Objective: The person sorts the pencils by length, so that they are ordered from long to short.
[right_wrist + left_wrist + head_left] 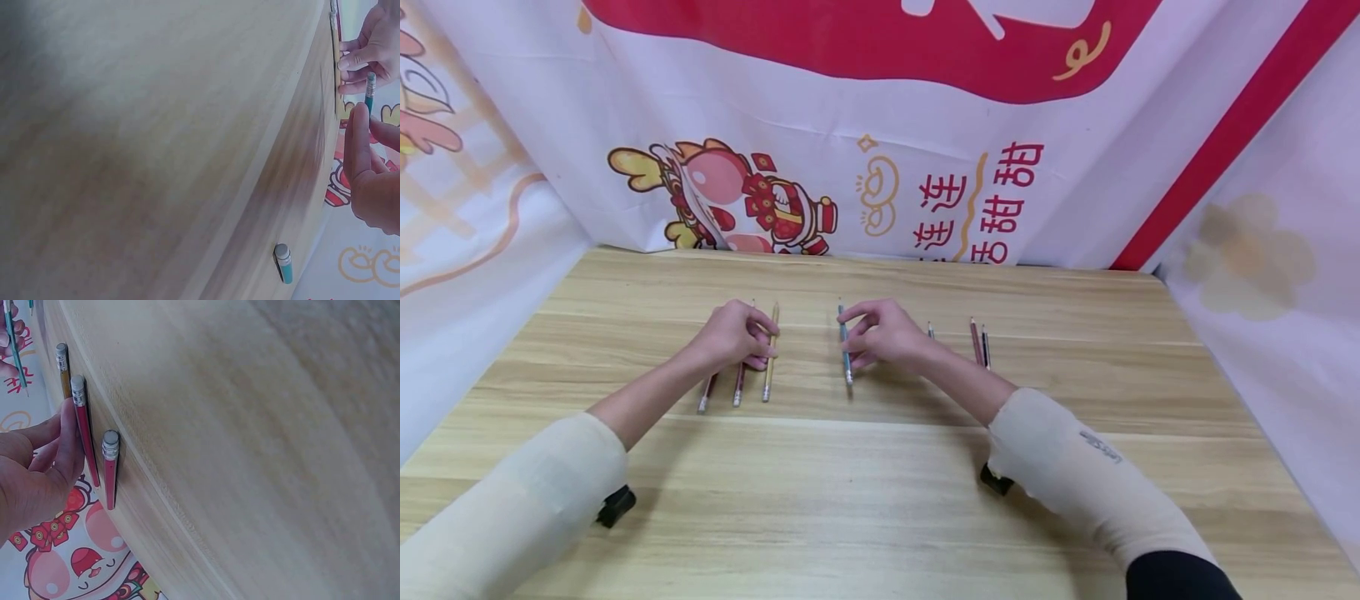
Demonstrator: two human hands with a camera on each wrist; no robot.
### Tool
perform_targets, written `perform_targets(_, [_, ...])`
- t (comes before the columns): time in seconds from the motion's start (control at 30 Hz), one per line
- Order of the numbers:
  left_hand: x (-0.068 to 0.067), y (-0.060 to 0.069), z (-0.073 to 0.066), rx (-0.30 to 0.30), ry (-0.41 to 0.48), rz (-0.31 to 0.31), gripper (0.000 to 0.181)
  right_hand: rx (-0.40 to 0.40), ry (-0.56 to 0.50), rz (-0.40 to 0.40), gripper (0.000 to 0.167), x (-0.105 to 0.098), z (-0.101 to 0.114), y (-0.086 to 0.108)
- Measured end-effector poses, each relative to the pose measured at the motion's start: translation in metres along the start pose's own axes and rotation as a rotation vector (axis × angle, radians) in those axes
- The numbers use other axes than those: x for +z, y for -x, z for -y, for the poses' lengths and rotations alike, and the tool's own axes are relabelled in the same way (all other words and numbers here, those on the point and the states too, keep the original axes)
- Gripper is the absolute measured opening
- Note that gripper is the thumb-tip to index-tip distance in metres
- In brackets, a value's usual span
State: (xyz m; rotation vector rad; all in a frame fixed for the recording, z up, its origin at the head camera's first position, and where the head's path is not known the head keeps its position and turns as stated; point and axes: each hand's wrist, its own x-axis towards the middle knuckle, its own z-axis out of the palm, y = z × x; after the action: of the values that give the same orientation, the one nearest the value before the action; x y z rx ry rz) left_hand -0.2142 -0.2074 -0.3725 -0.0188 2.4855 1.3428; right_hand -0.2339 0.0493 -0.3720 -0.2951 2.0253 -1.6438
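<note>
My left hand (733, 336) is over the left part of the table, its thumb and fingers pinching a yellow pencil (767, 387) at the table surface. Beside it lie two dark red pencils (110, 478), eraser ends toward me; the hand partly covers them in the head view. Between the thumb and fingers of my right hand (883, 335) is a teal pencil (847, 367), held slightly above the wood with its eraser end toward me. Another teal pencil (285, 270) lies to the right of that hand, mostly hidden by the forearm in the head view.
Farther right on the wooden table (850, 500) lie a reddish pencil (976, 337) and a dark pencil (986, 346), close together and partly behind my right forearm. A printed white and red cloth (820, 108) hangs along the back edge, with more cloth at both sides.
</note>
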Motion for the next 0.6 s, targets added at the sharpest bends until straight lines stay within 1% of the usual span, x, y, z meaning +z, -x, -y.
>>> perform_targets(0.13, [0.0007,-0.0003,0.0004,-0.002,0.010,0.003,0.036,0.012,0.014,0.004,0.044,0.0020,0.0005,-0.0010])
perform_targets(0.37, [0.0004,0.0007,-0.0005,-0.007,0.005,-0.004,0.034,0.016,0.010,0.017,0.045,0.0057,0.0001,-0.0055])
perform_targets(0.6, [-0.0002,0.0005,0.0006,0.007,-0.001,-0.007,0.034,0.016,0.008,0.025,0.045,0.0098,0.0024,-0.0087])
